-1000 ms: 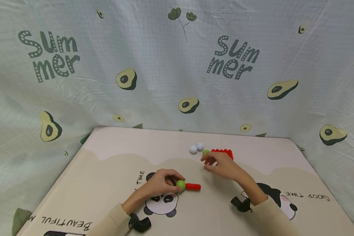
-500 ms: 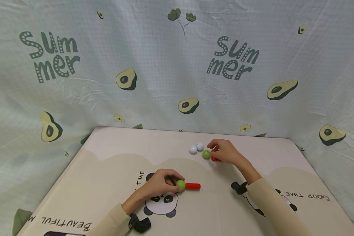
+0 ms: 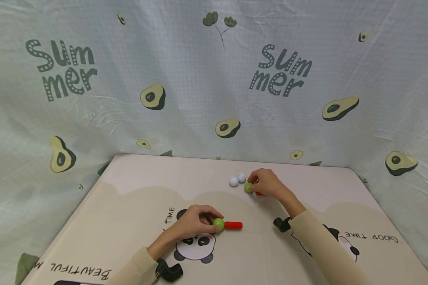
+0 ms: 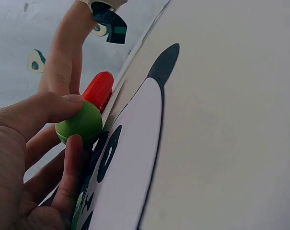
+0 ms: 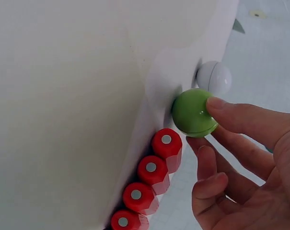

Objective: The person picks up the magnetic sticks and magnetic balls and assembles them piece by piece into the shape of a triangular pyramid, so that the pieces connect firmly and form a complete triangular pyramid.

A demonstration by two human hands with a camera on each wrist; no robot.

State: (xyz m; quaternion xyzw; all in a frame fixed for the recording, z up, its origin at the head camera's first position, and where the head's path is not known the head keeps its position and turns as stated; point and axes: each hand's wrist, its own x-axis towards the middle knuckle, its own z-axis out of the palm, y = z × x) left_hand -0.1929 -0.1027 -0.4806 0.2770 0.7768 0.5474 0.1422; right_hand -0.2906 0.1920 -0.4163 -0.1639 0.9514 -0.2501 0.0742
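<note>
In the head view my left hand [image 3: 192, 222] pinches a green ball [image 3: 218, 224] low over the table. A short red rod [image 3: 233, 225] extends from that ball to the right. The left wrist view shows the thumb and fingers around the ball [image 4: 80, 122], with the red rod [image 4: 98, 91] beyond it. Farther back, my right hand [image 3: 269, 184] grips a second green ball [image 3: 248, 187] between thumb and fingers. Beside it, several red rods [image 5: 151, 167] with round metal ends lie in a row, mostly hidden by the hand in the head view.
Two white balls [image 3: 233, 181] sit just left of the second green ball, toward the table's back edge. The table [image 3: 135, 206] has a printed cover with pandas and lettering. A patterned curtain [image 3: 185, 79] hangs behind it.
My right hand has moved from in front of the second green ball, around its right side, and now grips it. The left hand keeps its ball and rod in place.
</note>
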